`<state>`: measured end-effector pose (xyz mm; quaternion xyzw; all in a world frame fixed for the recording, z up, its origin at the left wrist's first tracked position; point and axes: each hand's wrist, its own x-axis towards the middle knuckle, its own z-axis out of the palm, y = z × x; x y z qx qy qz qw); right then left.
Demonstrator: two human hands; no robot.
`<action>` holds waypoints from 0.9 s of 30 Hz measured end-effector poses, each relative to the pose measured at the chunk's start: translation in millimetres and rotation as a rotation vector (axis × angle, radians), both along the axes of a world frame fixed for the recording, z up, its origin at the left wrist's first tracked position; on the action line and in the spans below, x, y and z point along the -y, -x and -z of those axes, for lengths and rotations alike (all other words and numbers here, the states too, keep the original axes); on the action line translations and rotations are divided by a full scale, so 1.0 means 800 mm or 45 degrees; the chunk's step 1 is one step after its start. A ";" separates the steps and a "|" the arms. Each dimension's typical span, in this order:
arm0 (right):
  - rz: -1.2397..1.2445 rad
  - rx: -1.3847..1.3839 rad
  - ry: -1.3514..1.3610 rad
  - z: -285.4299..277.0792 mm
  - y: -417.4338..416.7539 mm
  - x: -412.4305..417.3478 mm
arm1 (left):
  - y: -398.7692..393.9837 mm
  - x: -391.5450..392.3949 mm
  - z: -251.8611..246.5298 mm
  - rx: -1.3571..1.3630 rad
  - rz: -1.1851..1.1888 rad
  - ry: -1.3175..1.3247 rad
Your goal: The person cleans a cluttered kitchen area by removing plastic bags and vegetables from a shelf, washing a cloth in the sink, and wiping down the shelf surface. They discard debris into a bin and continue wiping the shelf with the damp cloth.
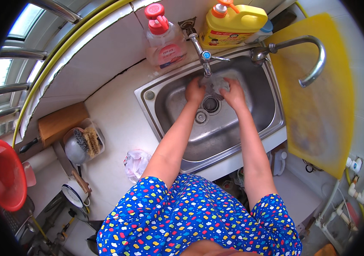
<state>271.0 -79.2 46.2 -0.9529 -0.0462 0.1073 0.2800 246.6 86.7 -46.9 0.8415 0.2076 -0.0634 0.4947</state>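
Both bare hands are inside a stainless steel sink [182, 128], below the outlet of a chrome tap [207, 68]. My right hand [234, 94] has its thumb and fingers around a pale, translucent, wet-looking thing [222, 84]; its exact kind is unclear. My left hand [195, 92] is at the left of this thing, fingers bent inward. Whether it also grips the thing is hard to see. A round drain [211, 104] lies just below the hands, with a smaller metal drain fitting [201, 117] beside it.
Behind the sink stand a red-capped pump bottle [167, 41] and a yellow jug [233, 27]. A curved chrome spout [321, 57] arches at right before a yellow board [313, 96]. Left on the counter are a plastic bag [137, 164], a container with brushes [100, 140] and an enamel mug [73, 193].
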 end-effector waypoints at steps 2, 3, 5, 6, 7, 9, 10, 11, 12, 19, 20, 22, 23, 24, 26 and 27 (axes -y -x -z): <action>0.024 0.083 -0.180 -0.061 -0.025 -0.019 | -0.010 -0.001 -0.040 -0.031 0.067 -0.074; 0.046 0.147 -0.284 -0.093 -0.034 -0.030 | -0.014 0.001 -0.057 -0.050 0.083 -0.113; 0.035 0.237 -0.330 -0.158 -0.042 -0.051 | -0.017 0.001 -0.075 -0.071 0.102 -0.161; 0.013 0.261 -0.270 -0.190 -0.045 -0.060 | -0.020 0.001 -0.081 -0.073 0.114 -0.169; -0.018 0.286 -0.211 -0.210 -0.044 -0.067 | -0.021 0.000 -0.087 -0.074 0.117 -0.178; -0.129 0.404 0.046 -0.225 -0.047 -0.080 | -0.009 -0.008 -0.096 0.014 0.179 -0.190; -0.180 0.416 0.201 -0.234 -0.047 -0.089 | -0.002 -0.014 -0.100 0.055 0.209 -0.201; -0.228 0.426 0.356 -0.240 -0.045 -0.098 | 0.002 -0.018 -0.104 0.108 0.208 -0.245; -0.247 0.384 0.419 -0.241 -0.035 -0.107 | 0.014 -0.022 -0.110 0.153 0.216 -0.284; -0.213 -0.025 -0.744 -0.132 0.028 -0.063 | 0.057 -0.069 -0.182 0.183 0.295 0.166; -0.238 -0.019 -0.664 -0.101 0.047 -0.053 | 0.062 -0.074 -0.197 0.167 0.363 0.289; -0.310 -0.029 -0.609 -0.058 0.085 -0.048 | 0.075 -0.076 -0.242 0.099 0.389 0.493; -0.293 -0.026 -0.672 -0.039 0.091 -0.054 | 0.072 -0.076 -0.256 0.074 0.394 0.578; -0.267 -0.034 -0.722 -0.026 0.105 -0.064 | 0.075 -0.077 -0.262 0.094 0.422 0.677; -0.200 -0.195 -0.955 0.001 0.118 -0.077 | 0.082 -0.066 -0.287 0.118 0.393 0.808; -0.025 -0.373 -1.093 -0.001 0.119 -0.081 | 0.083 -0.063 -0.295 0.139 0.365 0.870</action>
